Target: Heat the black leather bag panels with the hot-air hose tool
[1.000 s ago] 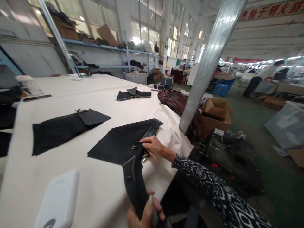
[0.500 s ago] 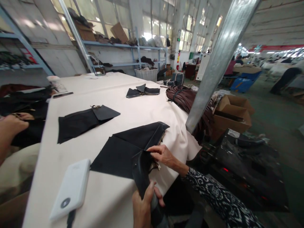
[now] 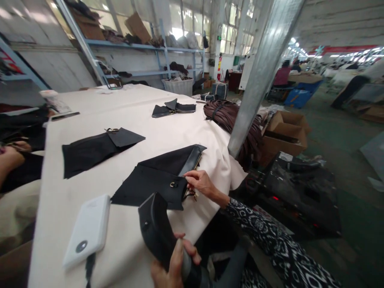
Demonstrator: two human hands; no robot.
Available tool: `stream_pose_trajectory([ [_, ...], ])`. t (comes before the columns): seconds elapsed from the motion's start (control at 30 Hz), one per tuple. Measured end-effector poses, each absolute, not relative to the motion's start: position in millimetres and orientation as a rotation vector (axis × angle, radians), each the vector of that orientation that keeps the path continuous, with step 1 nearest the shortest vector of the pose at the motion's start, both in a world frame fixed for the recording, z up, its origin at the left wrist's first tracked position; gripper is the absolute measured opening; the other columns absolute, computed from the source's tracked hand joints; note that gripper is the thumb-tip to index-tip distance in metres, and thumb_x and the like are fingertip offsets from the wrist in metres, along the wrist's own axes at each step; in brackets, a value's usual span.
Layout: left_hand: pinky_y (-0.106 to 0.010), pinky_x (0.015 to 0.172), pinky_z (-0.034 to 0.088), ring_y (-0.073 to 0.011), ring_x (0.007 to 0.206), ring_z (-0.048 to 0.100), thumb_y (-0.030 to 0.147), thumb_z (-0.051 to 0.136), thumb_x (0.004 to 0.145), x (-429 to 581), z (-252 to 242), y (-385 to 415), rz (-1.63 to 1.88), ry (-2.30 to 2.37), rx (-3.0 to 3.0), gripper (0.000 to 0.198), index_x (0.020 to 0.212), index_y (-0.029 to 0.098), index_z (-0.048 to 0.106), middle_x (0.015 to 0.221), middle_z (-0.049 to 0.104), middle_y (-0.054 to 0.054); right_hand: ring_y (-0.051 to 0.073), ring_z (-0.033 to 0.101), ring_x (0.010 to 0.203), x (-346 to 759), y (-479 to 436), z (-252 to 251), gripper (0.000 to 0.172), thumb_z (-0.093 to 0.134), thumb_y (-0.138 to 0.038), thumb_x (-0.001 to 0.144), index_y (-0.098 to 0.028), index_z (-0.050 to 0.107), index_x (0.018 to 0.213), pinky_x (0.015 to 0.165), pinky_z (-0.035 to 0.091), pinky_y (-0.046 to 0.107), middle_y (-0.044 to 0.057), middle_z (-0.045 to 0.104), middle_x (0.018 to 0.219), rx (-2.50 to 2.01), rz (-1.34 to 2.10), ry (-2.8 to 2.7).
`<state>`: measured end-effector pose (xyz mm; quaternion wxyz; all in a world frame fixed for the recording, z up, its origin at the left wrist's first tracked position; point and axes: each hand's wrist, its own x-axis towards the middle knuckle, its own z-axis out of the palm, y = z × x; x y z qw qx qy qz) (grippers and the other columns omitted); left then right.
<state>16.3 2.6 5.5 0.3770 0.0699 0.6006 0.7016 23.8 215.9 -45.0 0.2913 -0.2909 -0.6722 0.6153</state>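
Black strap point(image 3: 156, 232) between both hands, right outstretched.

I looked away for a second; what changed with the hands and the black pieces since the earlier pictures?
The left hand lifted its black strap up off the black piece, so the two no longer overlap. The right hand stayed pinching that piece's edge by the metal ring. The white power bank and other black pieces lie unmoved.
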Motion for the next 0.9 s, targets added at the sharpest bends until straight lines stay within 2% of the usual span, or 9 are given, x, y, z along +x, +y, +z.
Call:
stream_pose_trajectory([
  [0.13,-0.022,0.047,0.041,-0.0131,0.047,0.050,0.045,0.063,0.075,17,-1,-2,1.773,1.519,0.124,0.038,0.094,0.017,0.046,0.056,0.051,0.003,0.011,0.056,0.066,47,200,-52,0.024,0.050,-0.025,0.086,-0.011,0.066,0.098,0.062,0.046,0.023,0.005,0.063,0.077,-0.757,1.033,-2.009],
  [0.27,-0.022,0.048,0.041,-0.0136,0.049,0.050,0.045,0.064,0.075,20,-1,-5,1.778,1.529,0.088,0.038,0.094,0.017,0.047,0.056,0.051,0.002,0.017,0.056,0.095,68,178,-63,0.032,0.046,-0.019,0.089,-0.008,0.058,0.116,0.088,0.048,0.029,0.012,0.060,0.103,-0.578,0.475,-2.190],
  [0.4,-0.021,0.046,0.040,-0.0134,0.050,0.051,0.044,0.064,0.076,25,1,-10,1.787,1.501,0.089,0.036,0.093,0.017,0.048,0.057,0.051,0.002,0.022,0.037,0.127,70,164,-64,0.040,0.038,-0.011,0.090,-0.009,0.050,0.128,0.107,0.037,0.037,0.014,0.048,0.131,-0.330,0.087,-2.424],
  [0.53,-0.021,0.046,0.039,-0.0134,0.049,0.050,0.045,0.065,0.074,30,3,-15,1.802,1.502,0.103,0.037,0.093,0.017,0.048,0.057,0.051,0.002,0.025,0.024,0.136,56,173,-61,0.046,0.039,-0.010,0.088,-0.011,0.045,0.134,0.109,0.030,0.045,0.012,0.037,0.144,-0.169,-0.105,-2.618],
  [0.77,-0.022,0.046,0.040,-0.0140,0.048,0.050,0.046,0.064,0.073,33,5,-19,1.815,1.540,0.164,0.039,0.091,0.016,0.048,0.056,0.052,0.002,0.021,0.024,0.135,47,198,-55,0.041,0.036,-0.013,0.091,-0.009,0.048,0.130,0.110,0.028,0.039,0.009,0.042,0.141,0.086,-0.164,-2.707],
  [0.9,-0.022,0.046,0.039,-0.0140,0.047,0.050,0.048,0.064,0.073,33,4,-19,1.800,1.538,0.180,0.040,0.092,0.016,0.047,0.056,0.052,0.002,0.023,0.028,0.132,49,201,-49,0.038,0.034,-0.014,0.093,-0.009,0.048,0.128,0.105,0.033,0.040,0.010,0.044,0.137,0.149,-0.251,-2.726],
])
